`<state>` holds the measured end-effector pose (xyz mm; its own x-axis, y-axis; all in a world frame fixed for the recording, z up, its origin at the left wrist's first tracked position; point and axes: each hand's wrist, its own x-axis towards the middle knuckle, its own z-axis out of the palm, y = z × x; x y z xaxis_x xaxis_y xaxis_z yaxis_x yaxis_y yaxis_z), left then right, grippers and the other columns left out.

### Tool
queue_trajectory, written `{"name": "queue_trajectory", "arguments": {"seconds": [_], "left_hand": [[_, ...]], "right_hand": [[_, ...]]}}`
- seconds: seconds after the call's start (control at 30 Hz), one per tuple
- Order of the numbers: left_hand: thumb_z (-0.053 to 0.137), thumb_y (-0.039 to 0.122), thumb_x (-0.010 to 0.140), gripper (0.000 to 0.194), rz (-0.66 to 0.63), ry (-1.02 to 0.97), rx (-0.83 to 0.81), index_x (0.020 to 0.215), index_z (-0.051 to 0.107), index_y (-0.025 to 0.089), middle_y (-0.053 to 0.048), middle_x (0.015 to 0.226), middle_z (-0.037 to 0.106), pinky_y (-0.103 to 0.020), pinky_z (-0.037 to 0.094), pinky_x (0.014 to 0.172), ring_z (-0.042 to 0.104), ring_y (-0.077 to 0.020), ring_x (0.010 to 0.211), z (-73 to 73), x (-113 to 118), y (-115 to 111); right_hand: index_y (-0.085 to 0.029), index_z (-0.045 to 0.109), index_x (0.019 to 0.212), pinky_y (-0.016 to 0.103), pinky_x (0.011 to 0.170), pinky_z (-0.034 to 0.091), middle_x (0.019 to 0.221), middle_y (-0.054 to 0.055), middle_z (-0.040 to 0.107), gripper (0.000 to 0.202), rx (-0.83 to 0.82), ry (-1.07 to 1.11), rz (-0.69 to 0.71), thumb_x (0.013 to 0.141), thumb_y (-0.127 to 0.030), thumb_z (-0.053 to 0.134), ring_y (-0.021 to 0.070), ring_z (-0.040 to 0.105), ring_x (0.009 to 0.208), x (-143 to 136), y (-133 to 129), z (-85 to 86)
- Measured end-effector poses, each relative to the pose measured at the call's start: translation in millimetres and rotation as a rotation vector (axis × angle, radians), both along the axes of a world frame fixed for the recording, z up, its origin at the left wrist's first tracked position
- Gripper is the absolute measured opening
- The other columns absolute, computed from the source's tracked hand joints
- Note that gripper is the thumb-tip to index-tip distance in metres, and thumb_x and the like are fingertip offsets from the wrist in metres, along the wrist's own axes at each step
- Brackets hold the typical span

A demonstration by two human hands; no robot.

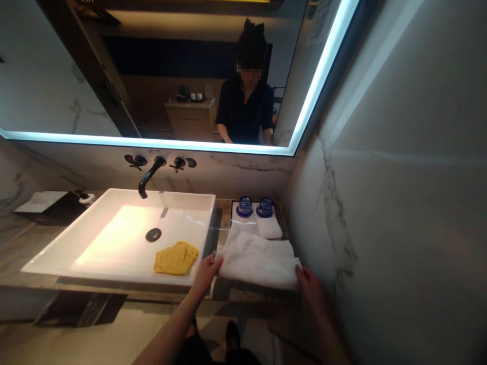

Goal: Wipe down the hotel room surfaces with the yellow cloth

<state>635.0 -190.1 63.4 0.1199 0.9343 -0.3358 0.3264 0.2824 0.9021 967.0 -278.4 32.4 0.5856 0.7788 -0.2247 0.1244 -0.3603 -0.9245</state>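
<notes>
Marble walls (399, 167) surround a backlit mirror (152, 71), white basin (76, 238) and black wall tap (147, 177).

We note a white folded towel (258, 261) under both hands, and a smaller white cloth (268, 228) behind it. Two glasses (254, 207) show blue rims. The basin (114, 238) is white, its drain (153, 234) black; a yellow cloth (175, 257) lies in it. The tap (148, 176) is black. The counter (23, 243) and wall (380, 213) are grey marble, dark-veined. The mirror (171, 71) is edged with pale blue-white light.
</notes>
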Motion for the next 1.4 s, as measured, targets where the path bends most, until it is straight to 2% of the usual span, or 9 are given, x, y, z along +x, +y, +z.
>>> {"name": "queue_trajectory", "arguments": {"seconds": [0.17,0.3,0.53,0.73,1.1,1.2,1.27,1.33,1.4], "left_hand": [[0.050,0.024,0.078,0.021,0.071,0.264,-0.121,0.082,0.065,0.008,-0.017,0.087,0.070,-0.033,0.046,0.076,0.066,-0.0283,0.087,-87.6,15.0,-30.0],[0.049,0.023,0.088,0.020,0.056,0.422,-0.147,0.079,0.061,0.010,-0.016,0.085,0.068,-0.030,0.043,0.076,0.065,-0.0251,0.086,-116.0,10.2,-39.3],[0.046,0.029,0.095,0.025,-0.016,0.537,-0.174,0.096,0.064,0.011,-0.013,0.098,0.070,-0.027,0.041,0.076,0.065,-0.0235,0.093,-117.1,-5.3,-55.4],[0.040,0.034,0.098,0.031,-0.026,0.593,-0.147,0.101,0.062,0.012,-0.013,0.100,0.069,-0.027,0.039,0.077,0.064,-0.0234,0.095,-117.4,1.8,-58.6],[0.047,0.035,0.095,0.026,-0.058,0.684,-0.145,0.088,0.061,0.014,-0.011,0.091,0.069,-0.029,0.036,0.067,0.065,-0.0257,0.090,-123.1,4.6,-51.6],[0.048,0.033,0.094,0.026,-0.027,0.696,-0.094,0.103,0.062,0.013,-0.012,0.098,0.068,-0.031,0.043,0.074,0.065,-0.0260,0.094,-120.5,3.6,-56.4],[0.047,0.033,0.095,0.034,-0.028,0.681,0.013,0.121,0.056,0.013,-0.013,0.117,0.064,-0.033,0.045,0.091,0.059,-0.0247,0.111,-117.3,4.3,-64.1],[0.054,0.037,0.093,0.044,-0.181,0.655,0.218,0.131,0.052,0.016,-0.013,0.134,0.055,-0.036,0.035,0.110,0.047,-0.0241,0.129,-115.3,5.9,-73.2],[0.069,0.038,0.083,0.060,-0.436,0.664,0.431,0.138,0.049,0.021,-0.011,0.148,0.043,-0.045,0.022,0.120,0.033,-0.0284,0.141,-116.4,6.8,-79.8]], "right_hand": [[-0.019,0.061,0.059,0.034,0.058,0.049,0.058,0.009,0.064,0.059,-0.191,-0.148,0.033,0.060,-0.077,0.050,0.0263,0.062,0.065,-17.8,-14.5,-79.7],[-0.020,0.062,0.063,0.036,0.061,0.050,0.064,0.011,0.067,0.056,-0.213,-0.170,0.026,0.062,-0.074,0.046,0.0272,0.063,0.067,-18.2,-20.4,-105.8],[-0.018,0.066,0.074,0.040,0.068,0.050,0.076,0.015,0.071,0.052,-0.238,-0.217,0.041,0.066,-0.065,0.045,0.0293,0.065,0.071,-11.8,-34.6,-114.6],[-0.016,0.068,0.083,0.038,0.067,0.047,0.079,0.015,0.072,0.057,-0.235,-0.310,0.041,0.073,-0.065,0.042,0.0285,0.064,0.072,-13.8,-37.4,-111.8],[-0.014,0.067,0.090,0.038,0.066,0.045,0.080,0.014,0.070,0.057,-0.293,-0.381,0.073,0.076,-0.062,0.039,0.0275,0.062,0.070,-10.2,-41.8,-115.4],[-0.013,0.067,0.093,0.039,0.072,0.048,0.083,0.014,0.069,0.058,-0.219,-0.420,0.054,0.080,-0.064,0.041,0.0271,0.062,0.074,-12.8,-46.6,-113.3],[-0.012,0.066,0.097,0.042,0.082,0.049,0.093,0.017,0.068,0.056,-0.083,-0.530,0.039,0.085,-0.062,0.045,0.0279,0.062,0.086,-15.3,-52.6,-112.0],[-0.013,0.067,0.100,0.043,0.094,0.047,0.105,0.018,0.067,0.048,0.053,-0.650,0.111,0.091,-0.055,0.044,0.0278,0.061,0.101,-17.8,-60.4,-112.4],[-0.016,0.066,0.110,0.046,0.104,0.043,0.120,0.016,0.065,0.042,0.108,-0.747,0.322,0.093,-0.049,0.046,0.0282,0.056,0.118,-18.9,-68.1,-115.3]]}}
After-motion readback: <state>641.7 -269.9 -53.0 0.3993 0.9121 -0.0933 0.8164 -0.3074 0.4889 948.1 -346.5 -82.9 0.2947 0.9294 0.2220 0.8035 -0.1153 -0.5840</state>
